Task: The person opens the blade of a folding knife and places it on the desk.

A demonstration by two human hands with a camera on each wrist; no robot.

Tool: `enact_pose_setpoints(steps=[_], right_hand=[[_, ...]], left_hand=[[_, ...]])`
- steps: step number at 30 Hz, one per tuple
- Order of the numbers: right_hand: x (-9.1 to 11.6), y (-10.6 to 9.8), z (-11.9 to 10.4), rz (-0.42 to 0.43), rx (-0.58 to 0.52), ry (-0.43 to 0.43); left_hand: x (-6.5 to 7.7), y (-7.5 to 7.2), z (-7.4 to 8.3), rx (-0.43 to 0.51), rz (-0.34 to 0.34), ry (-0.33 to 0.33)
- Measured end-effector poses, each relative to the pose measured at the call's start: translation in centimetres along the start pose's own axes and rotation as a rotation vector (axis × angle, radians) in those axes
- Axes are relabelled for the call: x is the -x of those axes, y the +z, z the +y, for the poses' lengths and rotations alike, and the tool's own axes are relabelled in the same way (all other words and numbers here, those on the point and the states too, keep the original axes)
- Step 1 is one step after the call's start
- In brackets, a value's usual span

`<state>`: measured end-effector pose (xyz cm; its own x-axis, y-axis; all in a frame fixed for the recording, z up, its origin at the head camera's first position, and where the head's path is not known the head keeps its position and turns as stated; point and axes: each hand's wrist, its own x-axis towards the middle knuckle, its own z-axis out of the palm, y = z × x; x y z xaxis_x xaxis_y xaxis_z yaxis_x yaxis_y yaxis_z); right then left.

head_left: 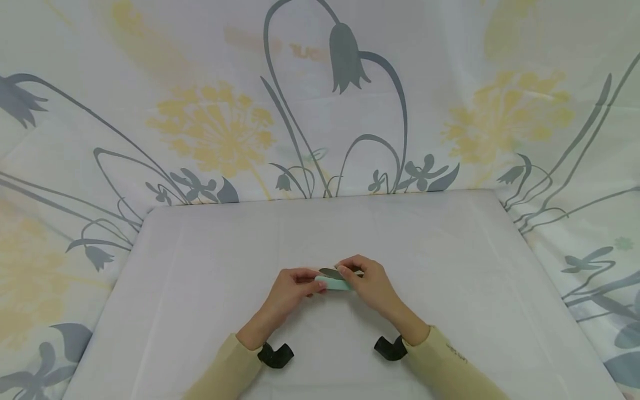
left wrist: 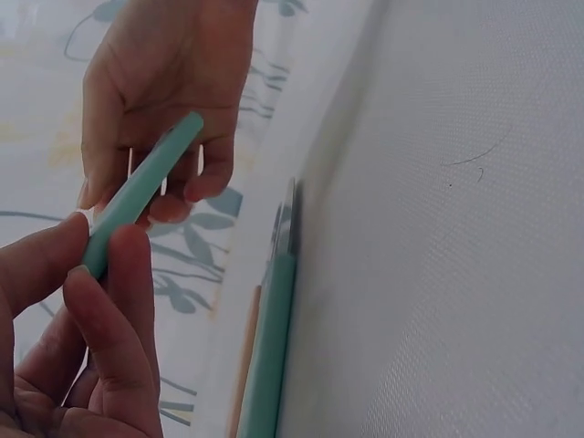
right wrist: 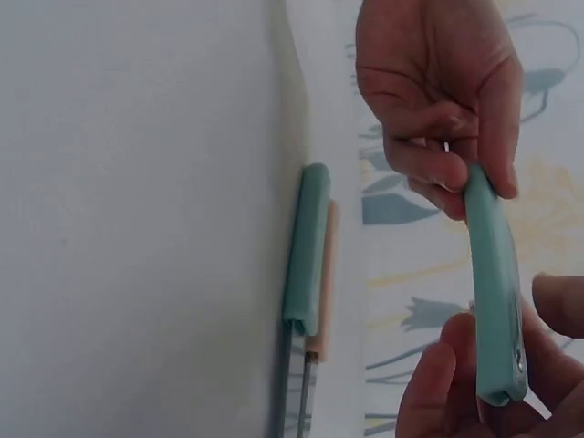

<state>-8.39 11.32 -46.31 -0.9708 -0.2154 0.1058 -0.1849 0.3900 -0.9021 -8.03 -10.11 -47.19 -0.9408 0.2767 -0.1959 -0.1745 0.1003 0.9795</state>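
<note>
Between both hands, above the table, is a folding knife with a mint-green handle [head_left: 336, 284]; a strip of metal blade [head_left: 330, 273] shows along its far side. My left hand [head_left: 294, 283] pinches the handle's left end between thumb and fingers. At the other end, near a small rivet, my right hand [head_left: 369, 282] pinches the knife. In the right wrist view, a green-handled knife [right wrist: 308, 246] with its blade out lies on the table, beside a peach-handled one [right wrist: 327, 274]. How far the held blade stands out is hard to tell.
The table [head_left: 220, 311] has a white cover. Behind it and along its sides hangs a curtain [head_left: 305, 128] with grey and yellow flowers. Black wrist-worn devices [head_left: 276, 355] sit at both cuffs.
</note>
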Motion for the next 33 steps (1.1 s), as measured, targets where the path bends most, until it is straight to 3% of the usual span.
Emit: enact_pose_setpoints(steps=[5,12,33], right_hand=[[-1.0,-0.5,-0.6,-0.115,0.006,-0.059],[-2.0,-0.3,-1.1,-0.246,0.002,-0.026],[-2.1,0.7,-1.3,-0.207,0.031,-0.012]], left_hand=[[0.1,-0.2,0.0,-0.004,-0.011,0.014],[0.2,-0.3,-0.2,0.001,-0.025,0.024],[0.2,0.3,-0.6,0.041,-0.055,0.006]])
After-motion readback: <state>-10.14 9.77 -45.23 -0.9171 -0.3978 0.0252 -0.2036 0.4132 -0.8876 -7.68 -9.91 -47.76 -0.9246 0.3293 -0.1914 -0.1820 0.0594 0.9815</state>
